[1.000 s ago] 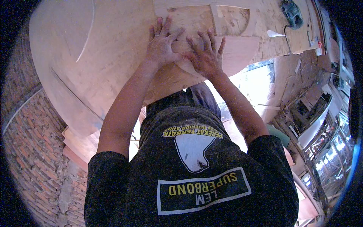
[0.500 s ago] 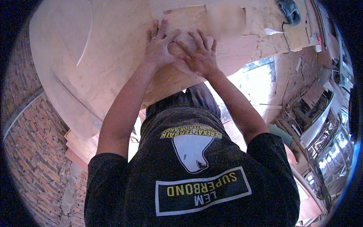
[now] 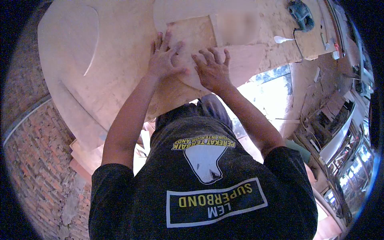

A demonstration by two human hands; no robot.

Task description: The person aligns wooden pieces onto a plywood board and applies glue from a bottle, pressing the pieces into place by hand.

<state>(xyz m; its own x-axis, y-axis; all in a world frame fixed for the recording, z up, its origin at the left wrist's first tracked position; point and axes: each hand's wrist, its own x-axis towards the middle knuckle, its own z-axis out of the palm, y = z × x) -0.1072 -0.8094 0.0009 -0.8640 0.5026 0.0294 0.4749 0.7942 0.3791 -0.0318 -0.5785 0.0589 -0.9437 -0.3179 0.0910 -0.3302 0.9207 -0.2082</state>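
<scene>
A large pale wooden sheet (image 3: 116, 52) covers the work surface in front of me. My left hand (image 3: 165, 60) lies on it with its fingers spread, pointing away from me. To its right, my right hand (image 3: 214, 70) rests on the wood with its fingers apart. The two hands are separate, with a narrow gap between them. Just beyond them lies a squarish thin wooden piece (image 3: 196, 32). Neither hand holds anything.
A green power tool (image 3: 302, 16) with a dark cord lies at the far right of the surface, near a white pointed item (image 3: 282, 39). A brick wall (image 3: 40, 152) stands at the left. Scrap pieces (image 3: 334, 106) lie below on the right.
My hands, close together before, have moved apart, and the right one sits nearer to my body. More of the squarish wooden piece shows. The view has shifted slightly.
</scene>
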